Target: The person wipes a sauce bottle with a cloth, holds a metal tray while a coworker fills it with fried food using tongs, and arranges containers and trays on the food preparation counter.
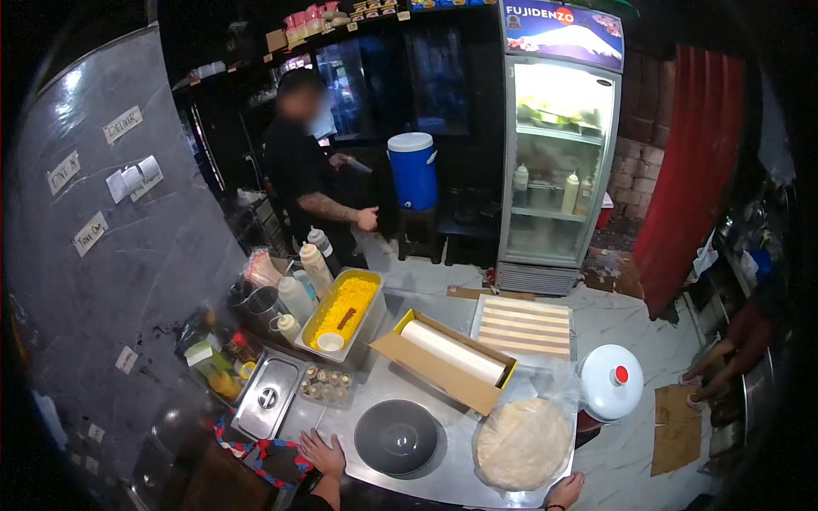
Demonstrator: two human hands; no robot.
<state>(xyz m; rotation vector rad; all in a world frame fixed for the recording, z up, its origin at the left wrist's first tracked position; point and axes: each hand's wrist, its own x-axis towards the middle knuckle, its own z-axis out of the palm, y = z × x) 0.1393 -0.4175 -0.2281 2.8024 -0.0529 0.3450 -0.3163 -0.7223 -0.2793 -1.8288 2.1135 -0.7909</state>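
Note:
My left hand [322, 453] lies flat near the front left of the steel counter [460, 428], fingers spread, with nothing in it. Just left of it is a red, blue and white patterned cloth [277, 460]. At the counter's front right corner, my right hand [564, 491] rests on the edge with its fingers bent over it. Between the hands stands a dark grey round bowl [397, 437]. A clear plastic bag of pale, flat rounds [524, 443] lies nearest my right hand.
Behind are a box with a white roll [452, 351], a tub of yellow food [348, 307], squeeze bottles [315, 266], a lidded steel pan [267, 397] and a striped board [524, 327]. A person [298, 170] stands beyond; another is at far right.

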